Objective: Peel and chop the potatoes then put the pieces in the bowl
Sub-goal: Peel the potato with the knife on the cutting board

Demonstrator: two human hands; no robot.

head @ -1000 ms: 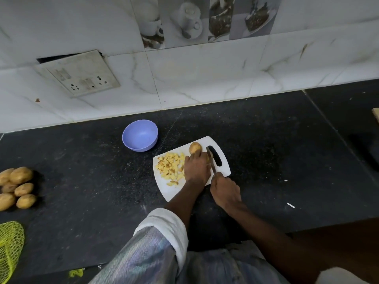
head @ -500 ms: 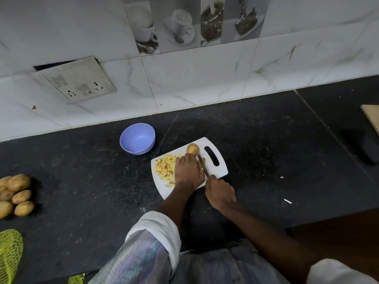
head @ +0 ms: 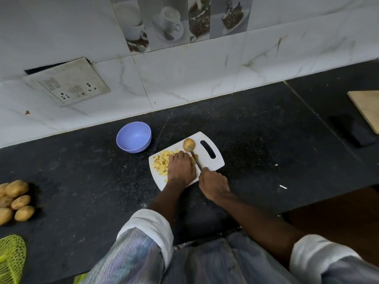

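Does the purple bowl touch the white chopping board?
Apart. The head view shows a strip of dark counter between the purple bowl and the near corner of the white chopping board.

Before you, a black speckled counter point(head: 256, 128) carries a purple bowl point(head: 134, 137), a white cutting board point(head: 213, 163), whole potatoes point(head: 15, 199) at left, green netting point(head: 11, 257) and a wooden board point(head: 367, 107).
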